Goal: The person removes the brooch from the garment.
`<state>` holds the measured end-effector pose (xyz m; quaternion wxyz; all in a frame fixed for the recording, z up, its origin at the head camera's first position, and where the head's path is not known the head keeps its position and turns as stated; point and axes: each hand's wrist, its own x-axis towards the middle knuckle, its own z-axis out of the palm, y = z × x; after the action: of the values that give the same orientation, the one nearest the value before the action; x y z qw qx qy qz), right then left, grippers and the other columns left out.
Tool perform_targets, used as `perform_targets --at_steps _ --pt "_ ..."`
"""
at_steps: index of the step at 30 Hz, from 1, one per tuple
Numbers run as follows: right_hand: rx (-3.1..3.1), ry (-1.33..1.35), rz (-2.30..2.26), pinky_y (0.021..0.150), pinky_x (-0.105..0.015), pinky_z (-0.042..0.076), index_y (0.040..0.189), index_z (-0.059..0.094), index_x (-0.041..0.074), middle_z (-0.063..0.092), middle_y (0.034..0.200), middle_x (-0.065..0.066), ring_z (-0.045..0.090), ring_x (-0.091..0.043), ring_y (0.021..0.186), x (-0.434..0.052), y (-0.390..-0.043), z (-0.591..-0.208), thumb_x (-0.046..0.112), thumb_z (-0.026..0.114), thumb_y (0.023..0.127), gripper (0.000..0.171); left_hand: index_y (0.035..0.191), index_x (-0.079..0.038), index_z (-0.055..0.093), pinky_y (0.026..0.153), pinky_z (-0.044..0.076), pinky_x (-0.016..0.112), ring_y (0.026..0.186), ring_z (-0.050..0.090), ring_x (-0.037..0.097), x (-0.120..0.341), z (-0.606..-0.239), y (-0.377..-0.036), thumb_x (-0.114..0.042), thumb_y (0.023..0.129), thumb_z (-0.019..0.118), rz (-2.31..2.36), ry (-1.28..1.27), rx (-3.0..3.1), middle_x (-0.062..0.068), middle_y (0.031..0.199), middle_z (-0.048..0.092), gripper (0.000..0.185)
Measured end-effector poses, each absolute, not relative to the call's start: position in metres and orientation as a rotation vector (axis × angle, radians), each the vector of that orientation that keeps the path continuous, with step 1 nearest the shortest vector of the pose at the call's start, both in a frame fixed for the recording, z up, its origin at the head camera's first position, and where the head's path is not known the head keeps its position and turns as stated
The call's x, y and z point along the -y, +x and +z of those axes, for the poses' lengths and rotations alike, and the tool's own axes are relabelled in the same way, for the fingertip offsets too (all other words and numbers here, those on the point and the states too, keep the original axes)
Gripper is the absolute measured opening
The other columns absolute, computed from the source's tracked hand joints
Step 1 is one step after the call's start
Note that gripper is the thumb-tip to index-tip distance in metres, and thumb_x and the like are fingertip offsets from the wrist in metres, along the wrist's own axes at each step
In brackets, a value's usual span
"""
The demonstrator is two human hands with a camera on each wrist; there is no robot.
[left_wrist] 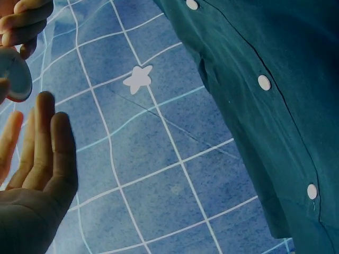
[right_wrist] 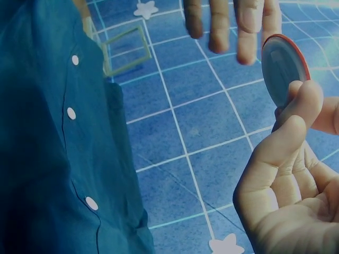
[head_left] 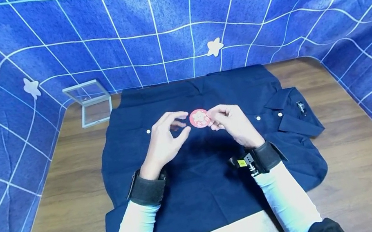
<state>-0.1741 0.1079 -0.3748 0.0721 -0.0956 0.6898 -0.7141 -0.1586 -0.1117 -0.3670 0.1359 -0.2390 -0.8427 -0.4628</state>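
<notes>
From my head view my right grip (head_left: 225,119) pinches the pink badge (head_left: 199,118) above the navy shirt (head_left: 199,188) on the surface, my left grip (head_left: 168,135) loose-fingered just beside it; my left wrist view shows straight fingers (left_wrist: 50,143) below the badge (left_wrist: 13,74), and my right wrist view shows my thumb (right_wrist: 294,119) clamping its rim (right_wrist: 283,66).

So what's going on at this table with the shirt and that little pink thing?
A person sits at a wooden table with a dark blue button-up shirt spread flat on it. Their right hand pinches a small round pink badge by its edge, held above the shirt's middle. The left hand hovers beside the badge with fingers relaxed, holding nothing. A small clear box stands open at the table's far left corner, apart from the shirt.
</notes>
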Motion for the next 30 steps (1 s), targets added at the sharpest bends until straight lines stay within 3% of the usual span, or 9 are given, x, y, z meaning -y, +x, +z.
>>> perform_targets --at_steps 7,14,19,22,26,30 --pt "-2.118 -0.35 -2.124 0.07 -0.02 0.056 0.107 0.064 -0.011 0.066 0.075 0.005 0.063 -0.01 0.068 -0.107 -0.174 -0.371 0.009 0.056 0.098 0.023 0.119 -0.004 0.065 0.071 0.057 0.031 0.08 0.072 0.024 0.11 -0.364 -0.158 -0.019 0.099 0.058 -1.565 -0.518 2.509 0.013 0.096 0.072 0.026" --pt "-2.208 -0.419 -2.037 0.067 -0.02 0.054 0.107 0.065 -0.01 0.065 0.074 0.007 0.063 -0.008 0.065 -0.103 -0.173 -0.372 0.009 0.056 0.098 0.022 0.118 -0.002 0.066 0.061 0.052 0.024 0.071 0.069 0.028 0.105 -0.367 -0.158 -0.021 0.099 0.058 -1.765 -0.426 2.536 0.018 0.092 0.071 0.028" --pt "-2.241 -0.427 -2.004 0.067 -0.021 0.054 0.107 0.065 -0.009 0.066 0.074 0.008 0.063 -0.007 0.064 -0.102 -0.173 -0.373 0.009 0.057 0.098 0.022 0.118 0.0 0.066 0.062 0.054 0.031 0.071 0.066 0.036 0.104 -0.368 -0.159 -0.015 0.098 0.059 -1.862 -0.363 2.535 0.018 0.09 0.069 0.026" --pt "-2.259 -0.432 -1.986 0.067 -0.022 0.055 0.105 0.067 -0.008 0.067 0.075 0.006 0.063 -0.008 0.065 -0.101 -0.174 -0.375 0.01 0.058 0.098 0.022 0.117 0.0 0.066 0.065 0.056 0.035 0.069 0.066 0.032 0.105 -0.369 -0.16 -0.015 0.098 0.06 -1.874 -0.34 2.535 0.018 0.091 0.069 0.025" --pt "-2.271 -0.442 -1.955 0.069 -0.023 0.056 0.104 0.068 -0.007 0.068 0.077 0.003 0.065 -0.01 0.067 -0.101 -0.175 -0.377 0.012 0.058 0.098 0.022 0.118 0.0 0.066 0.067 0.057 0.034 0.064 0.066 0.016 0.111 -0.37 -0.163 -0.017 0.098 0.06 -1.892 -0.295 2.528 0.018 0.093 0.07 0.026" --pt "-2.279 -0.436 -1.931 0.071 -0.025 0.057 0.105 0.068 -0.004 0.068 0.08 0.0 0.067 -0.018 0.072 -0.102 -0.175 -0.38 0.014 0.058 0.098 0.022 0.116 0.001 0.067 0.065 0.056 0.03 0.063 0.066 0.014 0.118 -0.373 -0.166 -0.018 0.097 0.062 -1.922 -0.241 2.494 0.018 0.09 0.07 0.027"
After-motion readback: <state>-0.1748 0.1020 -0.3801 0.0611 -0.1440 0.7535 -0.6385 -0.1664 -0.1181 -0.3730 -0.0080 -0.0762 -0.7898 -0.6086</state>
